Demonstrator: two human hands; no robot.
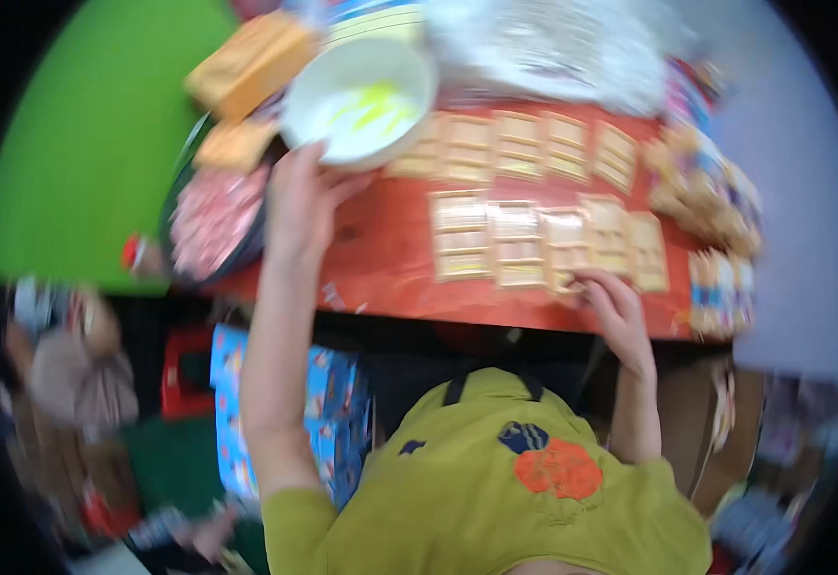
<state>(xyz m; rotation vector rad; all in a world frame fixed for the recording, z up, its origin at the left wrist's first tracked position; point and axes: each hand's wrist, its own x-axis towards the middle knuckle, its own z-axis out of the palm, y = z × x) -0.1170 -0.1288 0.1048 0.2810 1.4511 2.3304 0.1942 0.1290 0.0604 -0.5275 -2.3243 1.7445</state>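
Observation:
My left hand (306, 203) is at the near rim of a white bowl (309, 96), its fingers closed around that edge. Several yellow-green pieces (379, 105) lie inside the bowl. At the right, the fingers of my right hand (620, 311) are pinched together over the near edge of a small tan tray (566, 230); what they hold, if anything, is too small to make out. Similar trays with divided compartments stand in two rows, including a far-row tray (519, 146) and a near-row tray (461, 235). Some near-row trays hold pinkish and yellow pieces.
A dark tub of pink pieces (210, 220) stands left, beside orange blocks (251, 62). Clear plastic packaging (558, 48) covers the back of the red table (390, 278). Bagged tan items (702, 192) and a bundled pack (721, 292) line the right side. A blue patterned box (328, 383) sits below.

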